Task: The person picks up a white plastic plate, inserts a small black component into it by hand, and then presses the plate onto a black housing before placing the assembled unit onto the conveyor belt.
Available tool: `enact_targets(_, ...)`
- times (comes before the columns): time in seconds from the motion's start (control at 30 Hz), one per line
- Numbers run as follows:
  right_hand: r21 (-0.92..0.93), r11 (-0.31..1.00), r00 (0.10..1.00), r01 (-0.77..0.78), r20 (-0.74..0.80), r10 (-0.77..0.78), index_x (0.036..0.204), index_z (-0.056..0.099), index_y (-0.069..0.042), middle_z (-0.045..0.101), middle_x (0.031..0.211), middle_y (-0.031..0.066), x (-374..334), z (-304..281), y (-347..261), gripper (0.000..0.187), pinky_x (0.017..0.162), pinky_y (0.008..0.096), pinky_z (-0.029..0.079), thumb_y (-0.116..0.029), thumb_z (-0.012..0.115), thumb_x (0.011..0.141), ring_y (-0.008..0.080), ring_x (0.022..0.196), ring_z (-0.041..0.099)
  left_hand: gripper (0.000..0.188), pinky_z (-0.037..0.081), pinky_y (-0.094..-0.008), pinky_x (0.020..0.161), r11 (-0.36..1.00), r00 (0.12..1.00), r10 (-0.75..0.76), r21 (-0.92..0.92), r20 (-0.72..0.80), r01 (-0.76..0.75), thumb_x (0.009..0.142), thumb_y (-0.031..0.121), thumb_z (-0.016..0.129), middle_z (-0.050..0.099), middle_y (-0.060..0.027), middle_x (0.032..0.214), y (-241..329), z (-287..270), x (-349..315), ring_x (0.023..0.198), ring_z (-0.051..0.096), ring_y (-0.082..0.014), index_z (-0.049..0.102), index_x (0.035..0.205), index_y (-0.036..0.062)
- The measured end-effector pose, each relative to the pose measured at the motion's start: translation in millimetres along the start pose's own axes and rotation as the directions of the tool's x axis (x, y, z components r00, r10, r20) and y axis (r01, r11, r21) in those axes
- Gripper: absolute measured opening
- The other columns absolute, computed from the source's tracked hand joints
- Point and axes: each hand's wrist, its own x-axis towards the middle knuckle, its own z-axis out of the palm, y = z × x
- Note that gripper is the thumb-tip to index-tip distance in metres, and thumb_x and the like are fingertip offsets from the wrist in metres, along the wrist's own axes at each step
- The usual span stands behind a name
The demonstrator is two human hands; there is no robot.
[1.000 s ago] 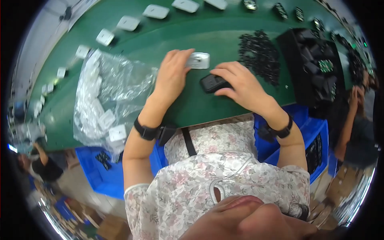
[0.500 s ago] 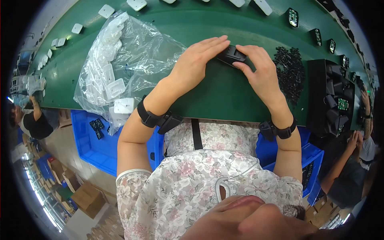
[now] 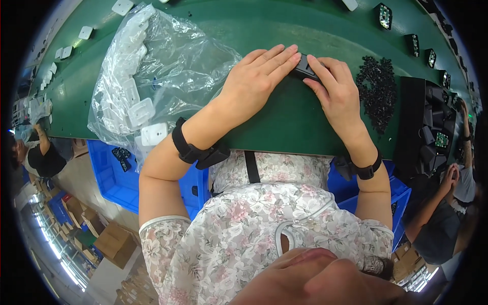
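My right fingers (image 3: pixel 328 76) are bent partway shut on the right end of the black housing (image 3: pixel 307 68); left fingers (image 3: pixel 277 62) lie nearly straight over its left end, can't tell if gripping. It's at or just above the surface (image 3: pixel 277 127); I'd brace both ends evenly, clear of the small black parts (image 3: pixel 377 91) to the right.

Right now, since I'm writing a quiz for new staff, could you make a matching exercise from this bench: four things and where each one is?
Things
1. Black device
2. Clear plastic bag
3. Heap of small black parts
4. Black bands

Places
A. Around the person's forearms
B. On the green table, right of the right hand
C. Left of the left hand
D. Between the two hands

Pairs: 1-D, 2-C, 3-B, 4-A
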Motion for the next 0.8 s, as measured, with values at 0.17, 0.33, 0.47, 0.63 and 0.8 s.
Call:
enact_targets(0.17, 0.143, 0.989, 0.99, -0.045, 0.142, 0.025, 0.109, 0.062, -0.002, 0.062, 0.099, 0.0097, 16, -14, 19, 0.039, 0.077, 0.0327, 0.05, -0.007, 0.074, 0.072, 0.0247, 0.091, 0.059, 0.045, 0.045, -0.0363, 0.092, 0.991, 1.0, 0.009, 0.136, -0.025, -0.005, 0.075, 0.008, 0.061, 0.058, -0.0122, 0.122, 10, 8, 9, 0.108, 0.058, -0.0252, 0.055, 0.119, 0.0)
enact_targets(0.33, 0.673, 0.592, 0.892, -0.444, 0.269, 0.362, 0.116, 0.055, -0.001, 0.06, 0.112, 0.0092, 23, -15, 28, 0.039, 0.092, 0.0291, 0.044, -0.009, 0.07, 0.08, 0.0154, 0.107, 0.055, 0.039, 0.048, -0.0363, 0.084, 0.998, 0.996, 0.0, 0.069, -0.09, 0.007, 0.077, 0.014, 0.066, 0.063, -0.0124, 0.107, 3, 12, 27, 0.095, 0.061, -0.0267, 0.059, 0.111, -0.0019)
enact_targets(0.47, 0.886, 0.315, 0.892, -0.342, 0.2, 0.406, 0.127, 0.044, 0.0, 0.055, 0.119, 0.0103, 16, -10, 27, 0.046, 0.096, 0.0288, 0.041, -0.01, 0.064, 0.087, 0.0163, 0.11, 0.052, 0.035, 0.051, -0.0309, 0.074, 0.669, 0.898, -0.431, -0.638, 0.084, 0.381, 0.087, 0.019, 0.062, 0.067, -0.0121, 0.093, 11, 15, 40, 0.082, 0.065, -0.0224, 0.058, 0.113, -0.0055)
enact_targets(0.63, 0.857, 0.467, 0.92, -0.22, 0.022, 0.392, 0.126, 0.05, 0.001, 0.06, 0.113, 0.0093, 37, -22, 44, 0.04, 0.094, 0.0291, 0.042, -0.007, 0.062, 0.089, 0.0153, 0.105, 0.055, 0.039, 0.051, -0.0289, 0.071, 0.352, 0.848, -0.453, -0.819, 0.274, 0.452, 0.09, 0.021, 0.059, 0.068, -0.0118, 0.09, 14, 28, 61, 0.08, 0.066, -0.0174, 0.056, 0.117, -0.0066)
enact_targets(0.8, 0.628, 0.759, 0.925, -0.171, -0.162, 0.342, 0.121, 0.058, -0.002, 0.063, 0.108, 0.0057, 95, -41, 150, 0.034, 0.089, 0.0272, 0.045, -0.01, 0.062, 0.089, 0.0134, 0.098, 0.057, 0.042, 0.051, -0.0296, 0.072, 0.588, 0.882, -0.464, -0.717, 0.081, 0.375, 0.087, 0.015, 0.063, 0.065, -0.0127, 0.104, 24, -11, 44, 0.083, 0.064, -0.02, 0.052, 0.124, -0.0016)
